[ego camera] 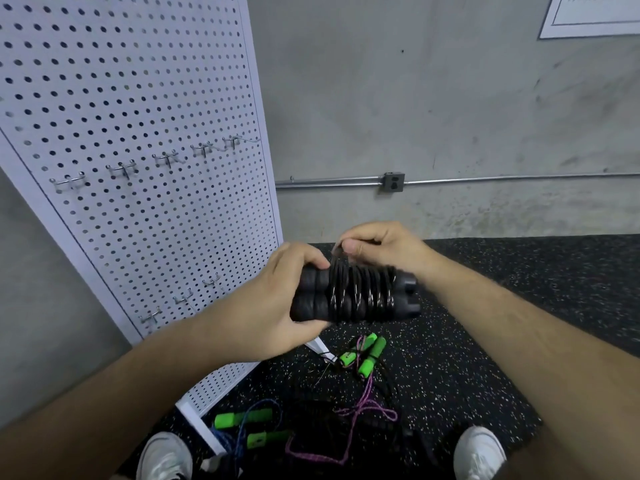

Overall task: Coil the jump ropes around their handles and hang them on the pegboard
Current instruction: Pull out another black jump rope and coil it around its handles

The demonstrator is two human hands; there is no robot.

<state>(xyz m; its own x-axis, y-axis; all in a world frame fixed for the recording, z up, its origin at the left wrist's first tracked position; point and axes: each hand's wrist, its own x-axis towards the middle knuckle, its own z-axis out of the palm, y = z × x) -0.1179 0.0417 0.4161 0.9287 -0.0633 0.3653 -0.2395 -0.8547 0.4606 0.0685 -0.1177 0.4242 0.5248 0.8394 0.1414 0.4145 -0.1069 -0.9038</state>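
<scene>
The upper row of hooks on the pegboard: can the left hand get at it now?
Probably yes: nothing stands between the left hand and the hooks, but it grips the black handles.

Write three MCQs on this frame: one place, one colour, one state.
1. Where do the green-handled ropes lie?
A. on a shelf
B. on the floor
C. in a bin

2. What colour is the cord wound round the handles that the left hand holds?
A. blue
B. black
C. purple

3. What state are the hooks on the pegboard in?
A. all bare
B. one holds a rope
C. all hold ropes

Answers:
1 B: they lie loose on the speckled floor near the shoes.
2 B: black turns wrap both handles, and the right hand pinches a loop of the cord.
3 A: nothing hangs from any hook in view.
</scene>
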